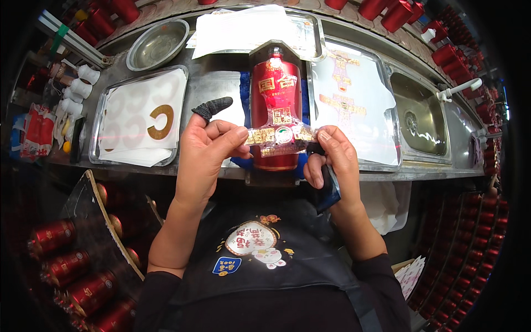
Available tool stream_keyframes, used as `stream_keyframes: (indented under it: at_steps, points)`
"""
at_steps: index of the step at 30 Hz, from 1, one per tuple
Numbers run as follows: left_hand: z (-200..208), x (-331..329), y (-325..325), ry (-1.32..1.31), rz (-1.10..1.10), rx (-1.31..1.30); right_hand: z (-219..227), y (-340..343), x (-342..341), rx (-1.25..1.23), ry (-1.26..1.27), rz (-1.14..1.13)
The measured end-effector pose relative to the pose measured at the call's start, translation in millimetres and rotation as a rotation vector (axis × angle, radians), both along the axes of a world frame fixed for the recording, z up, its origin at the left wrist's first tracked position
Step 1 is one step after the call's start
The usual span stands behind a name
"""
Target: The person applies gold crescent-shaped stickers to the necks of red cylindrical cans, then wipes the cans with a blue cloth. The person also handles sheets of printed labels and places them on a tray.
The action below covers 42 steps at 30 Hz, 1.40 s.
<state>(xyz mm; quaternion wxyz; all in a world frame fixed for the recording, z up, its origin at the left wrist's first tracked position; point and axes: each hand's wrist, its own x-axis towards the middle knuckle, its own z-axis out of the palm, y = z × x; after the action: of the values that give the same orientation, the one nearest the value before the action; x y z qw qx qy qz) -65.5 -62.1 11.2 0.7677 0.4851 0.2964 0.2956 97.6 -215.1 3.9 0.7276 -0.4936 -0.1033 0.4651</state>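
Labelling underway: left hand (207, 146) and right hand (331, 157), fingers pinched on the gold-printed strip label (281, 136), stretch it across the red cylindrical bottle (275, 102) at twelve o'clock; pressing down squarely seems next.

Two hands (207, 149) (331, 157), one red bottle (275, 91) on bench, three trays (102, 119), one steel bowl (157, 44), one sink (423, 119).

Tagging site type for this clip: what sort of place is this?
Likely a bottle-labelling workstation: a red ceramic bottle lying on a steel bench, flat metal trays of gold labels, and rows of matching red bottles beside it.
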Motion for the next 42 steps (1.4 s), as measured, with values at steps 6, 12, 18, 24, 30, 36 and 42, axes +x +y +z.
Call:
stream_keyframes:
  at_steps: [6,12,18,24,30,36,42]
  points:
    - [-14.9,-4.6,-7.3,0.101,-0.012,0.041,-8.6,-9.7,0.6,-0.032,-0.055,0.067]
    - [-25.6,-3.8,-4.6,0.141,0.001,0.04,-18.1,-12.7,-0.8,-0.064,-0.053,0.036]
    - [-39.4,-3.7,-4.4,0.138,-0.008,0.101,-30.2,-15.5,7.9,-0.176,-0.161,0.072]
    - [-41.6,-4.2,-1.6,0.32,0.183,0.373,-26.9,-12.7,21.3,-0.248,-0.565,-0.083]
    - [-35.4,9.0,-13.3,0.065,-0.161,0.878,-0.7,8.9,35.2,-0.225,-1.472,0.265]
    - [-35.3,8.1,-6.3,0.325,-0.341,1.165,1.6,17.9,30.9,-0.363,-1.417,0.473]
    - [-33.5,7.7,-0.5,0.26,-0.345,1.122,5.7,13.5,28.6,-0.35,-1.34,0.465]
